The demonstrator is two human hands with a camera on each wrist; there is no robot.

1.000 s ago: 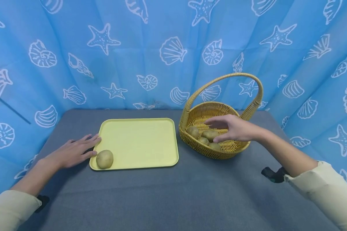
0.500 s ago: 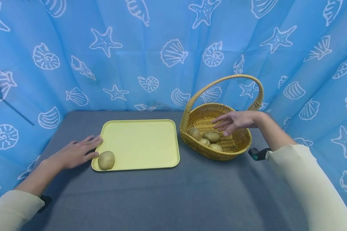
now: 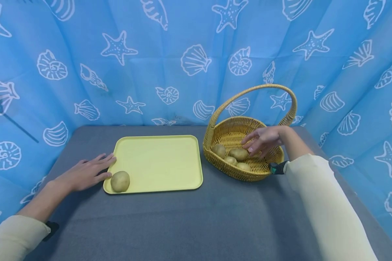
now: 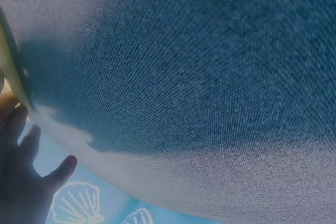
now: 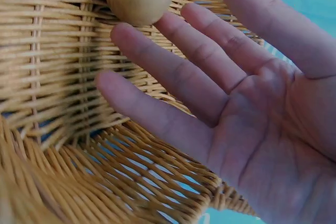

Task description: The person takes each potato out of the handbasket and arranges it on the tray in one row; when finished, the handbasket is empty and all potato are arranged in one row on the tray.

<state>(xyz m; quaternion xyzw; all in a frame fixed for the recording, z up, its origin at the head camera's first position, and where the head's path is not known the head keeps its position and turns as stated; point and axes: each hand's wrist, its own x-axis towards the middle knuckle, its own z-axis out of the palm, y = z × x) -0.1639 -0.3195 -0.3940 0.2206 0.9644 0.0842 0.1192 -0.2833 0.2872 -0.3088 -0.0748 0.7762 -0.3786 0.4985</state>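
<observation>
An oblong potato (image 3: pixel 239 154) lies in a golden woven basket (image 3: pixel 235 175), its skin smooth and olive-brown. Around it, inside the same basket, sit a rounder potato (image 3: pixel 218 150) by the left wall and two paler ones near the front wall — a small potato (image 3: pixel 230 160) and a rounded potato (image 3: pixel 244 167) to its right. A tall arched handle (image 3: pixel 211 125) spans the basket. A larger, round, tan potato (image 3: pixel 120 181) rests in the near left corner of a pale yellow tray (image 3: pixel 160 163) with rounded corners.

The right hand (image 3: pixel 262 139) is in the basket, beside the oblong potato — its grip stands apart, fingers extended and a little spread. The right wrist view shows fingertips close by a potato's end; whether they touch cannot be told. The left hand (image 3: pixel 86 173) lies at the tray's left edge, its grip apart too, thumb just beside the tan potato.

Tray and basket share a grey worktop (image 3: pixel 183 224) before a blue curtain (image 3: pixel 170 72) patterned with white seashells and starfish.
</observation>
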